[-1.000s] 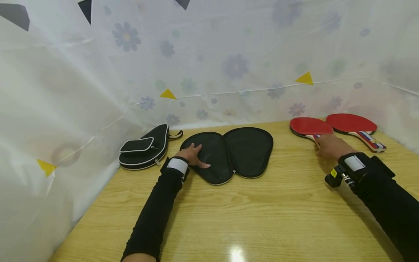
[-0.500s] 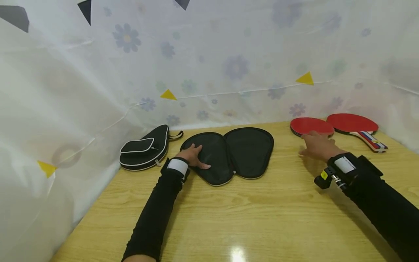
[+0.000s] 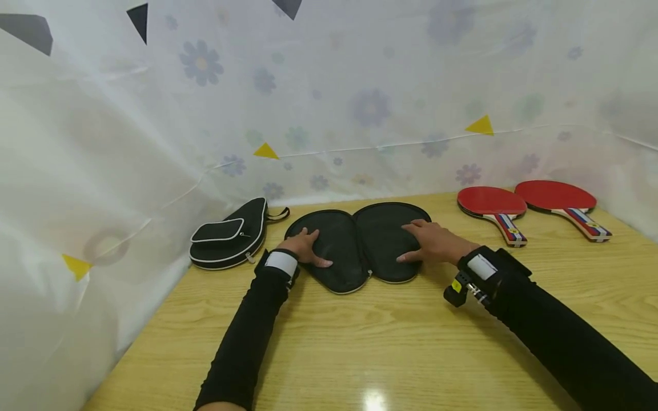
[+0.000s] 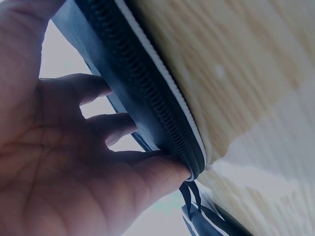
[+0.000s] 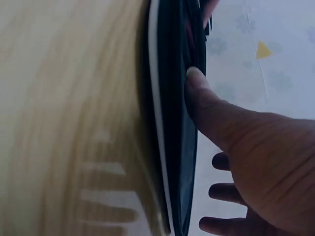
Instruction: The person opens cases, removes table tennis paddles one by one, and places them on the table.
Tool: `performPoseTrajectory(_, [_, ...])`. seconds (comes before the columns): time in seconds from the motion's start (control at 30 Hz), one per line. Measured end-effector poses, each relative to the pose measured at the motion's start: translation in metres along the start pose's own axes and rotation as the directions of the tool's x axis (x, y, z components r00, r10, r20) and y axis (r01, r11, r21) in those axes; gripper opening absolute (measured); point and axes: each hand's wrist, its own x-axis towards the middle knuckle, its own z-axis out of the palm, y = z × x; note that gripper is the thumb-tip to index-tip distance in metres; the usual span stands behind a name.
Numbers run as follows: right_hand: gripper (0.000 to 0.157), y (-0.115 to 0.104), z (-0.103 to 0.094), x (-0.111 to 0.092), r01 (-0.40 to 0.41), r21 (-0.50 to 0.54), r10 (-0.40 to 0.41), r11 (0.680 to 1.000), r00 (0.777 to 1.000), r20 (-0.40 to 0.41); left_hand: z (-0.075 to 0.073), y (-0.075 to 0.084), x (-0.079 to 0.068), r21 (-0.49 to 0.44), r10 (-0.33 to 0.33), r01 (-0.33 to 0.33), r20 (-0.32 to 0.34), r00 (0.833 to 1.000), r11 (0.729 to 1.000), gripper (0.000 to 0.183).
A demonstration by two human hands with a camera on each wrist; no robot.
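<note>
A black table tennis paddle case (image 3: pixel 341 245) lies unzipped and spread flat, its two halves side by side. On its left half rests my left hand (image 3: pixel 302 247), thumb and fingers spread; the left wrist view shows its fingers (image 4: pixel 118 125) across the zipped edge. My right hand (image 3: pixel 437 242) is at the outer edge of the right half, fingers apart. In the right wrist view its thumb (image 5: pixel 211 105) reaches over the case rim, while the other fingers hang beyond the edge; whether they touch the fabric I cannot tell.
Two red table tennis paddles (image 3: pixel 490 201) lie at the back right, handles toward the near right. A second black case (image 3: pixel 228 237) with white piping, a small pocket and a strap lies at the left. A flowered white curtain (image 3: pixel 370 108) borders the wooden table (image 3: pixel 360 342).
My right hand has let go of the left paddle's handle and moved left to the open case's right half. My left hand has stayed on the left half.
</note>
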Motion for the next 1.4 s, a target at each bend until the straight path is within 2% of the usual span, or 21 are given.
performPoseTrajectory(0.13, [0.080, -0.008, 0.010, 0.005, 0.025, 0.013, -0.026, 1.000, 0.998, 0.059, -0.002, 0.007, -0.012, 0.012, 0.002, -0.002, -0.005, 1.000, 1.000, 0.104])
performPoseTrajectory(0.27, [0.077, -0.014, 0.012, 0.005, 0.032, 0.017, -0.033, 0.999, 0.997, 0.074, -0.005, 0.010, -0.021, 0.013, 0.018, -0.017, -0.012, 1.000, 1.000, 0.101])
performPoseTrajectory(0.43, [0.077, -0.014, 0.014, 0.009, 0.029, 0.014, -0.030, 0.999, 0.996, 0.081, -0.009, 0.007, -0.021, 0.013, 0.008, -0.008, -0.010, 1.000, 1.000, 0.102])
performPoseTrajectory(0.73, [0.074, -0.020, 0.011, 0.008, 0.048, 0.019, -0.049, 0.999, 0.995, 0.082, -0.007, 0.005, -0.023, 0.032, 0.011, -0.010, -0.037, 0.999, 0.999, 0.100])
performPoseTrajectory(0.87, [0.074, -0.019, 0.012, 0.008, 0.050, 0.014, -0.051, 0.999, 0.996, 0.080, -0.006, 0.005, -0.026, -0.010, 0.000, 0.000, -0.042, 0.999, 1.000, 0.100])
performPoseTrajectory(1.0, [0.074, -0.018, 0.015, 0.009, 0.051, 0.016, -0.052, 0.999, 0.995, 0.080, -0.005, 0.005, -0.029, -0.075, -0.048, 0.046, -0.028, 0.998, 0.996, 0.103])
performPoseTrajectory(1.13, [0.074, -0.017, 0.016, 0.009, 0.042, 0.017, -0.043, 0.999, 0.995, 0.085, -0.004, 0.004, -0.030, -0.094, -0.078, 0.076, -0.012, 0.997, 0.993, 0.106])
performPoseTrajectory(1.3, [0.074, -0.017, 0.015, 0.008, 0.055, 0.005, -0.055, 0.998, 0.995, 0.084, -0.004, 0.002, -0.029, -0.067, -0.066, 0.065, -0.012, 0.998, 0.996, 0.105])
performPoseTrajectory(1.4, [0.074, -0.017, 0.013, 0.007, 0.069, -0.005, -0.068, 0.998, 0.994, 0.083, -0.005, 0.001, -0.029, -0.093, -0.053, 0.049, -0.043, 0.998, 0.995, 0.103])
